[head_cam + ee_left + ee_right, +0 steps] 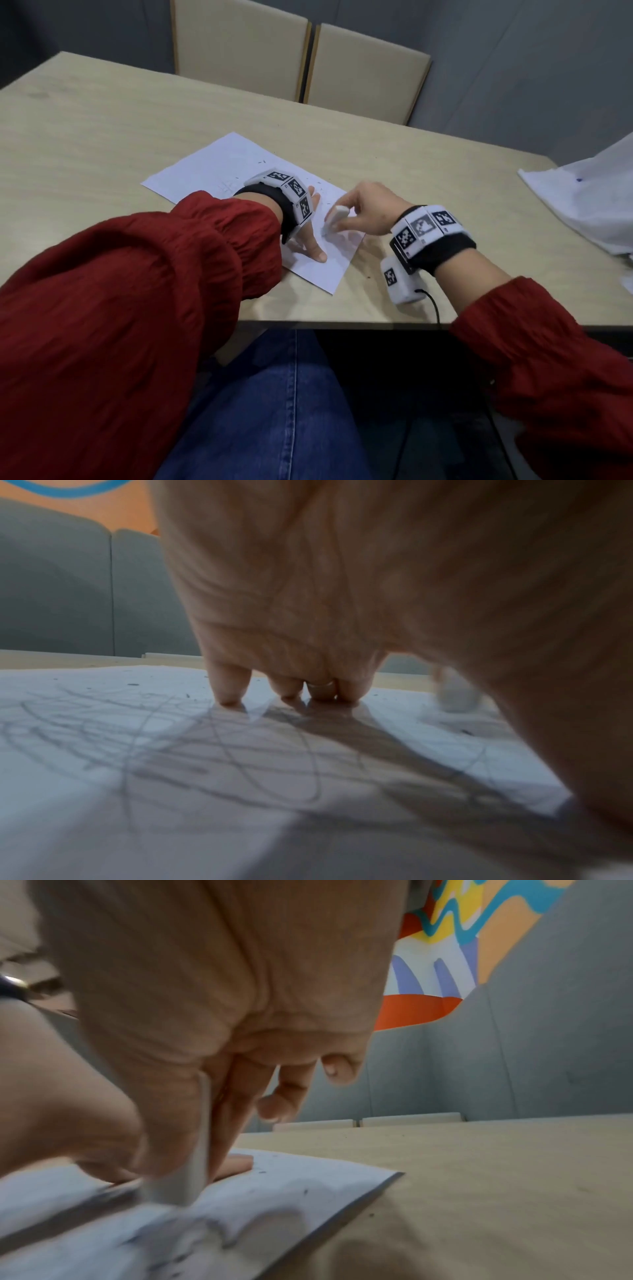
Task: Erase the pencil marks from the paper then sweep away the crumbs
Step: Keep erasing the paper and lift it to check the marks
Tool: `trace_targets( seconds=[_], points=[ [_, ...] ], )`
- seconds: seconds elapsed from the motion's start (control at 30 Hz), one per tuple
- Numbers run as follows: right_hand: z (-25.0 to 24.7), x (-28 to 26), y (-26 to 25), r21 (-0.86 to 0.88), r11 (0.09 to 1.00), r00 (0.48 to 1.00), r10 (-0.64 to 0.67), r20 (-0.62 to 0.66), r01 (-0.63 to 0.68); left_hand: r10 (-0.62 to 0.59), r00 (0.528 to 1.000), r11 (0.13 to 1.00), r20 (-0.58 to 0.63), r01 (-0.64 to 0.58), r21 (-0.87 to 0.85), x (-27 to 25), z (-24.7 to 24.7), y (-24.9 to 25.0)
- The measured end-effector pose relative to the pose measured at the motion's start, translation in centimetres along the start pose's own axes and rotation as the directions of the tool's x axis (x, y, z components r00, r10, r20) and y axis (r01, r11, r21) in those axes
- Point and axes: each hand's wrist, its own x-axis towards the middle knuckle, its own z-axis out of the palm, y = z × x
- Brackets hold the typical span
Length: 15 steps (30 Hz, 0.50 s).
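Observation:
A white sheet of paper [212, 171] lies on the table, with faint pencil scribbles [205, 750] across it. Dark eraser crumbs [318, 183] are scattered near its far edge. My left hand [310, 236] presses flat on the sheet with straight fingers [227, 685]. To its right, my right hand [363, 209] pinches a white eraser [335, 217] between thumb and fingers. The eraser's [192, 1177] lower end touches the paper [274, 1191] near its right corner and looks motion-blurred. From the left wrist the eraser [457, 696] shows beyond the thumb.
The pale wooden table [102, 137] has its near edge just in front of my lap. Two beige chairs [239, 48] stand at the far side. A white plastic sheet or bag [589, 198] lies at the table's right end. A few specks lie on the wood [371, 1215].

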Motion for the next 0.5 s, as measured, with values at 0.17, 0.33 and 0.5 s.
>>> trace_targets(
  seconds=[0.17,0.33,0.5],
  points=[
    [0.5,0.7,0.2,-0.017,0.999,0.996,0.042,-0.074,-0.044,0.022,1.0,0.999,-0.021,-0.022,-0.026,0.2,0.2,-0.2],
    [0.8,-3.6,0.9,-0.036,0.999,0.999,0.034,0.042,-0.033,0.022,0.999,0.999,-0.039,-0.024,-0.042,0.2,0.0,-0.2],
    [-0.4,-3.7,2.1,0.12,0.987,0.983,0.084,0.163,-0.104,0.021,0.999,0.997,-0.032,-0.023,-0.069,1.1,0.4,-0.7]
  ],
)
